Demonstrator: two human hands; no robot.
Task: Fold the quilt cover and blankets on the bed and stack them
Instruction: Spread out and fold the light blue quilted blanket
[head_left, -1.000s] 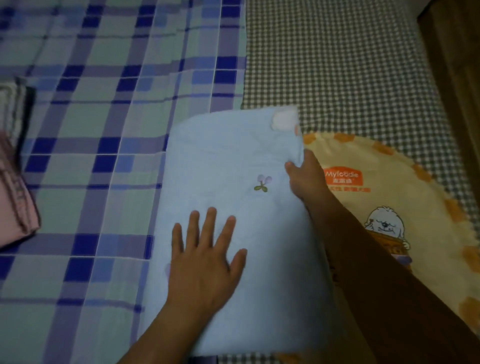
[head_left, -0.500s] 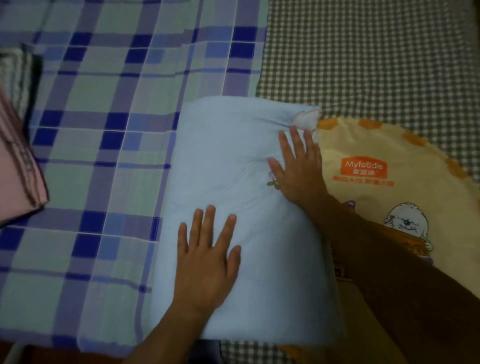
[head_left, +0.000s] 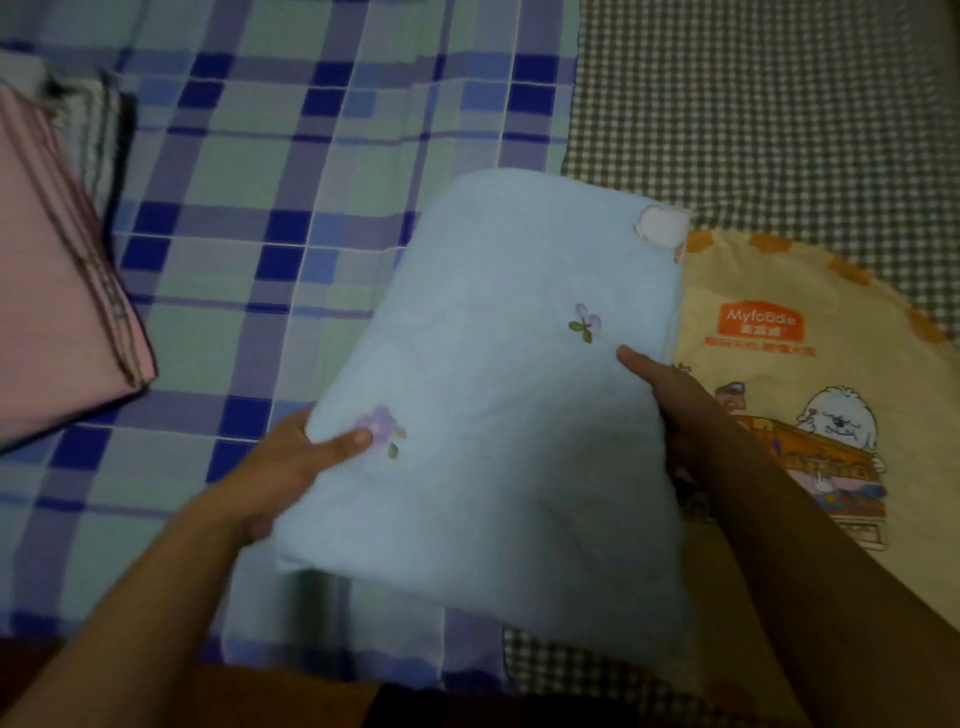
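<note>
Over the plaid bed sheet (head_left: 249, 218), both hands, left (head_left: 291, 467) and right (head_left: 670, 400), are gripping the folded pale-blue blanket (head_left: 493, 415) by its sides; uneven grip risks layers sliding apart.

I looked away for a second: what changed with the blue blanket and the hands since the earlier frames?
Both hands, earlier pressing flat on top, now grip the folded blue blanket: left hand on its left edge, right hand on its right edge, thumbs on top. It seems lifted. The pink folded stack, plaid sheet and yellow cartoon blanket stayed put.
</note>
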